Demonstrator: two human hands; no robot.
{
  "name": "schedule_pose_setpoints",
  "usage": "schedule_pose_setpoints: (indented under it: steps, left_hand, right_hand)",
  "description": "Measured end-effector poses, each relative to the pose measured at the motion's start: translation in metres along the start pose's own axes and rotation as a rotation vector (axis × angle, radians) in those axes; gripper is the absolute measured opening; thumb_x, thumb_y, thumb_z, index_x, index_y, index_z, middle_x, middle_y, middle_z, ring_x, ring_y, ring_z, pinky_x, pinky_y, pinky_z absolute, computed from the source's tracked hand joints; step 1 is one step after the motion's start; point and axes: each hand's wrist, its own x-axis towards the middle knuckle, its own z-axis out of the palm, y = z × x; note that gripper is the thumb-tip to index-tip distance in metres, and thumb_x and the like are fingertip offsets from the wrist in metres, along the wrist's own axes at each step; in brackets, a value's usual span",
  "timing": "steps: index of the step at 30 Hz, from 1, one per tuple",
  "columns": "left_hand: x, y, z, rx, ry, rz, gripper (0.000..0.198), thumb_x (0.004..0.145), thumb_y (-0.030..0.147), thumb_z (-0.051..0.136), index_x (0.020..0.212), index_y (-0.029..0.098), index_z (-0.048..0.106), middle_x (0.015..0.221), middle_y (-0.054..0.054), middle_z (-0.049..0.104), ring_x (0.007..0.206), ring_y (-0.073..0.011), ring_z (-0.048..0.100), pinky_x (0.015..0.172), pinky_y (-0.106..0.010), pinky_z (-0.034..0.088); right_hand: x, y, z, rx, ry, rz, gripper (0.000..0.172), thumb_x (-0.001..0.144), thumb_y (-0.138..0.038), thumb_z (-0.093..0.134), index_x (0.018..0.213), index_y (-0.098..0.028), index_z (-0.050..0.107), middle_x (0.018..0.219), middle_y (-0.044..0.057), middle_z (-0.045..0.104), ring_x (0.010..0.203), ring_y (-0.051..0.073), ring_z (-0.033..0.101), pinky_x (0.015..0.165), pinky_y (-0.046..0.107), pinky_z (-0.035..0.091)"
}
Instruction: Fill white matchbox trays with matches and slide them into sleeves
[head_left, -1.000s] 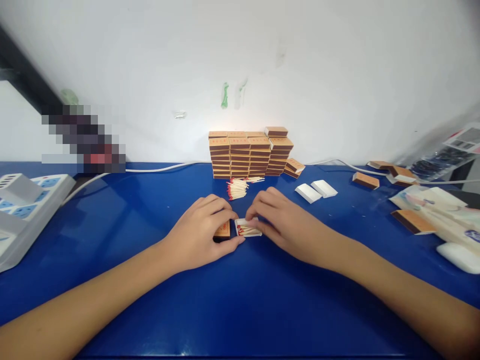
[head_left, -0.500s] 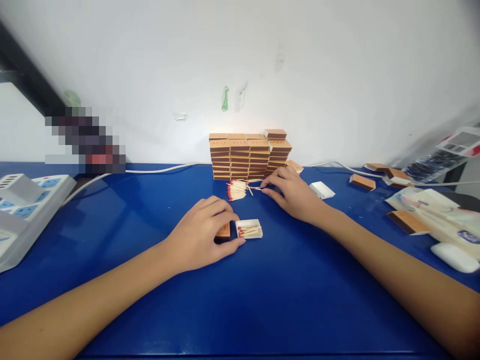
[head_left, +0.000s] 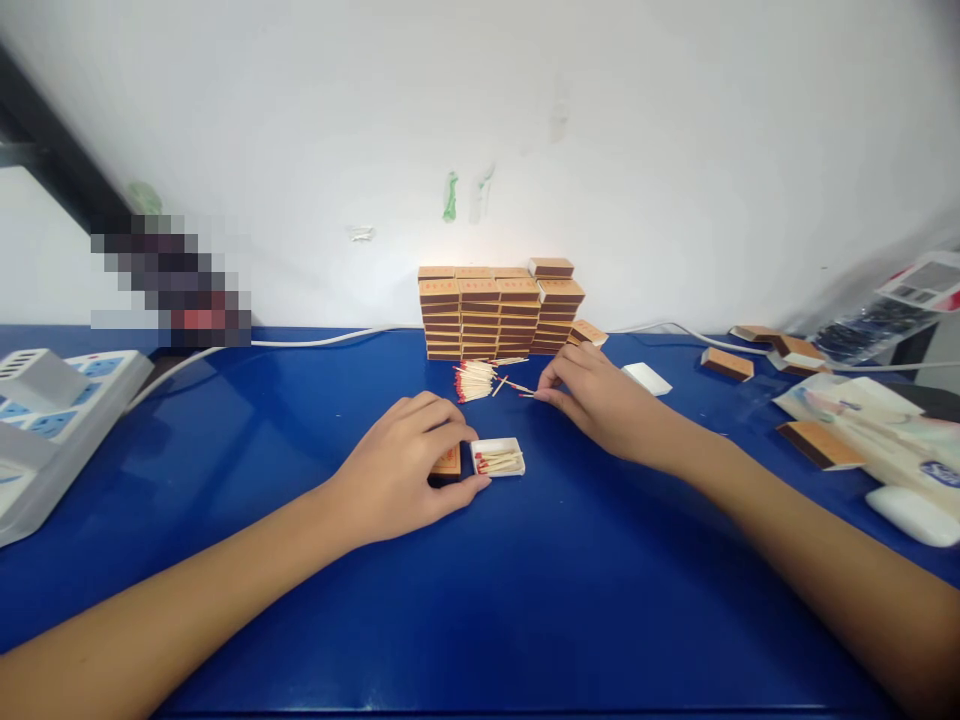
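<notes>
My left hand (head_left: 409,465) rests on the table, curled round a matchbox sleeve (head_left: 448,462). Its thumb and forefinger touch the near end of a white matchbox tray (head_left: 499,445), where several red-tipped matches (head_left: 501,463) lie. Thumb and forefinger of my right hand (head_left: 589,395) are closed in a pinch on matches (head_left: 527,393) just above the blue table; how many they hold is hard to make out. Left of those fingertips a pile of loose matches (head_left: 474,381) lies in front of the stacked matchboxes (head_left: 480,310).
A white tray (head_left: 647,379) lies beyond my right wrist. Several matchboxes (head_left: 727,364), a tissue pack (head_left: 892,430) and a white rounded object (head_left: 911,515) are on the right. At left stands a power strip (head_left: 82,430); a white cable (head_left: 330,341) runs along the wall.
My right hand has drawn back slightly towards me and to the right, away from the pile, with matches between its fingertips. My left hand and the tray have stayed put.
</notes>
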Motion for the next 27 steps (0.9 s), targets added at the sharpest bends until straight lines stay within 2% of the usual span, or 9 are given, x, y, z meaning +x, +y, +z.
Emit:
schedule_pose_setpoints:
  steps: [6, 11, 15, 19, 27]
  left_hand:
    - [0.000, -0.001, 0.000, 0.023, 0.003, -0.007, 0.029, 0.093, 0.039, 0.075, 0.111, 0.017, 0.071, 0.107, -0.008, 0.072, 0.102, -0.0262, 0.065, 0.092, -0.046, 0.054]
    - [0.001, 0.000, 0.000, 0.026, -0.003, -0.001, 0.028, 0.093, 0.038, 0.076, 0.110, 0.017, 0.071, 0.107, -0.008, 0.072, 0.102, -0.0259, 0.064, 0.091, -0.045, 0.054]
    - [0.002, 0.001, -0.001, 0.018, -0.010, -0.005, 0.028, 0.093, 0.039, 0.076, 0.111, 0.017, 0.070, 0.108, -0.008, 0.072, 0.102, -0.0261, 0.065, 0.092, -0.045, 0.054]
    - [0.001, 0.001, -0.001, 0.006, -0.012, -0.008, 0.028, 0.093, 0.038, 0.075, 0.111, 0.018, 0.070, 0.108, -0.009, 0.072, 0.103, -0.0269, 0.065, 0.092, -0.046, 0.054]
    - [0.002, 0.002, -0.001, 0.005, -0.014, -0.013, 0.027, 0.093, 0.038, 0.075, 0.111, 0.018, 0.070, 0.106, -0.008, 0.072, 0.102, -0.0265, 0.065, 0.092, -0.046, 0.054]
  right_hand:
    - [-0.012, -0.045, -0.012, 0.108, -0.050, -0.037, 0.019, 0.109, -0.032, 0.051, 0.097, -0.021, 0.061, 0.104, 0.010, 0.063, 0.100, 0.026, 0.055, 0.086, 0.041, 0.049]
    - [-0.015, -0.077, -0.006, -0.031, -0.094, -0.187, 0.018, 0.106, -0.022, 0.055, 0.091, -0.018, 0.063, 0.096, 0.009, 0.064, 0.093, 0.026, 0.054, 0.084, 0.041, 0.049]
    - [-0.016, -0.069, -0.003, 0.039, -0.083, -0.161, 0.011, 0.105, -0.023, 0.059, 0.098, -0.019, 0.067, 0.102, 0.009, 0.064, 0.096, 0.025, 0.058, 0.082, 0.039, 0.050]
    - [-0.016, -0.056, -0.005, 0.182, -0.146, -0.088, 0.012, 0.104, -0.029, 0.060, 0.099, -0.022, 0.068, 0.102, 0.007, 0.062, 0.087, 0.020, 0.061, 0.074, 0.034, 0.050]
    - [-0.015, -0.066, 0.001, 0.286, -0.166, -0.035, 0.014, 0.105, -0.027, 0.058, 0.093, -0.022, 0.061, 0.098, 0.004, 0.063, 0.081, 0.017, 0.059, 0.072, 0.031, 0.047]
